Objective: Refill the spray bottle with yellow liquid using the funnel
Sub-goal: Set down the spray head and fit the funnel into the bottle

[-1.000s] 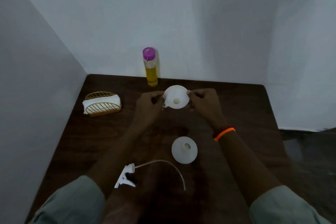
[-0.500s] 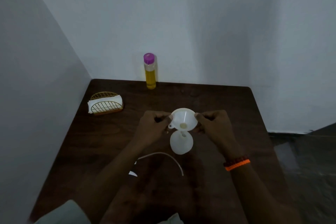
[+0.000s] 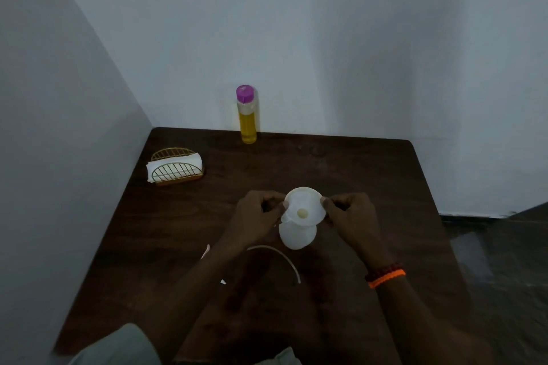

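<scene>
The spray bottle (image 3: 297, 236), white and with its top off, stands on the dark wooden table (image 3: 370, 175) near the middle, between our two wrists. We hold the white funnel (image 3: 304, 207) right over its mouth: our left hand (image 3: 257, 216) pinches the rim on the left side, our right hand (image 3: 350, 216) pinches it on the right, fingers curled on the edge. Whether the spout already sits in the neck we cannot tell, since the funnel's bowl hides it.

A second ago we held the funnel up at the far side of the table, well apart from the bottle; half a second ago it was just above the bottle; now it has come lower and covers the bottle's top. Our grip on the rim is as it was.

The bottle of yellow liquid (image 3: 247, 115), with a purple cap, stands upright at the far edge against the wall, well apart from our hands. A gold wire napkin holder (image 3: 175, 167) with white napkins sits at the left of the table. The spray head's thin curved tube (image 3: 280, 258) lies on the table just near the bottle, its trigger end mostly hidden under our left forearm. An orange band (image 3: 386, 278) circles our right wrist. Nothing stands between the funnel and the yellow bottle.
</scene>
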Motion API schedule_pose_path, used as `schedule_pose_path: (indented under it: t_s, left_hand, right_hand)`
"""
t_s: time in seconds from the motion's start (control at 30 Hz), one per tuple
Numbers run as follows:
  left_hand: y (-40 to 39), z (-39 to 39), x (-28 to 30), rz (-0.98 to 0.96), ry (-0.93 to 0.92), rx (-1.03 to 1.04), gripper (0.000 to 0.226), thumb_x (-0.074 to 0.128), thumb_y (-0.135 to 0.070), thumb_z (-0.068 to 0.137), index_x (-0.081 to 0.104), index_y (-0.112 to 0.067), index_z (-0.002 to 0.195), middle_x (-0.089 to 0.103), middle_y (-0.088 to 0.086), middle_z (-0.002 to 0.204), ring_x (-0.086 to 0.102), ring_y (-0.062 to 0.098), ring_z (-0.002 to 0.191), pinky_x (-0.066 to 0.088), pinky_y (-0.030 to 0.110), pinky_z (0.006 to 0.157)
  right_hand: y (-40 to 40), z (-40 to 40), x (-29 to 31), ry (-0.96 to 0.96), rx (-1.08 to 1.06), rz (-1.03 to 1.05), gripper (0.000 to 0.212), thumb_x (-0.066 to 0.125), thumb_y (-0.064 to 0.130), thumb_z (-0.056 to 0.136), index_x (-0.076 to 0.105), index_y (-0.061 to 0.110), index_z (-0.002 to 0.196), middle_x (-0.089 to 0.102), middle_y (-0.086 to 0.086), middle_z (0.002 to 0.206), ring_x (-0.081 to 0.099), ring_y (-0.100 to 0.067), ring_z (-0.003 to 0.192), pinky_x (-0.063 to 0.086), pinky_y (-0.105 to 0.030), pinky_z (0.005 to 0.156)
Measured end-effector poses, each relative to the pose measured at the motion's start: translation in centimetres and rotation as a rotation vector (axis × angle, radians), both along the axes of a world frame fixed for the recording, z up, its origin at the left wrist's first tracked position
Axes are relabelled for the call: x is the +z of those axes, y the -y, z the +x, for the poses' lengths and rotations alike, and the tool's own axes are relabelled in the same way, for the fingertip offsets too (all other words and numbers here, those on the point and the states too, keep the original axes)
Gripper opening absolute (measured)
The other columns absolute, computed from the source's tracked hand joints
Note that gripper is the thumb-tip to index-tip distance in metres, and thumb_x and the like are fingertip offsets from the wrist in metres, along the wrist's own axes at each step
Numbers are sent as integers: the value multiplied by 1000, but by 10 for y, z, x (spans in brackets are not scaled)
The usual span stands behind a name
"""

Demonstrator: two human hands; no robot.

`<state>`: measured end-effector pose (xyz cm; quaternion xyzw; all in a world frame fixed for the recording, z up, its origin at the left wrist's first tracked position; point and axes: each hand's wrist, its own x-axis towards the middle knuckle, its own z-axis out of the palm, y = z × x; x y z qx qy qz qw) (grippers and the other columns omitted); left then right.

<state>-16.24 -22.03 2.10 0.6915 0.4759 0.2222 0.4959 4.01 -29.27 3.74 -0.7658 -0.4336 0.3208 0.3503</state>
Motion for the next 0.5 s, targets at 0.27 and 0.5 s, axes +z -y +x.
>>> schedule_pose_path:
  t_s: [0.27,0.5]
  left_hand:
    - [-2,0,-3,-12,-10,-21,18,66,-34,94,75,-25,107,76,-5,86,72,5,71,58,22,67]
    - [-5,-1,-3,-36,-25,3,20,64,-41,94,75,-27,102,76,-8,87,72,6,76,61,29,71]
  right_hand:
    - [-1,5,-3,88,42,18,22,66,39,91,76,22,81,72,7,70,67,-3,64,56,-22,58]
    - [-9,15,-7,3,28,-9,60,57,52,93,66,-1,67,65,-18,61,59,-27,52,47,-24,51]
